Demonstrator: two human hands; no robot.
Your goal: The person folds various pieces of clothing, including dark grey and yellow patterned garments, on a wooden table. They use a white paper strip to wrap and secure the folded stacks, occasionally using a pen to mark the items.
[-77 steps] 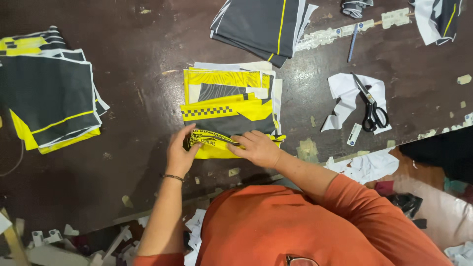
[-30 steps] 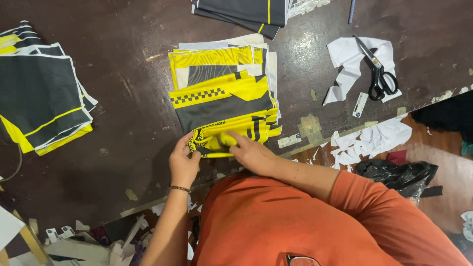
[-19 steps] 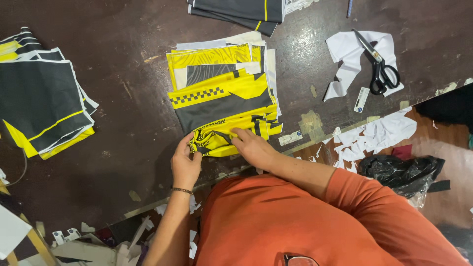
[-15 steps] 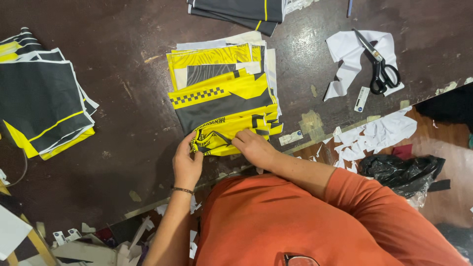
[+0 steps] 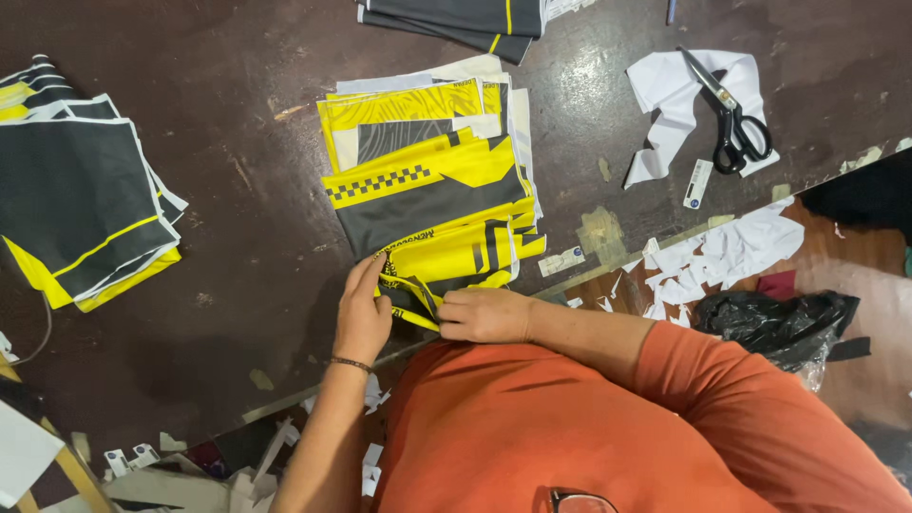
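Both hands at near bench edge | left hand pinches the near edge of the yellow-and-black fabric piece | right hand closed on the same edge, just beside | I see the piece topping a fabric stack mid-bench | scissors far right on white paper scraps | dark panel pile left

I see a dark brown table with stacks of yellow and black cloth, scissors and white paper scraps.
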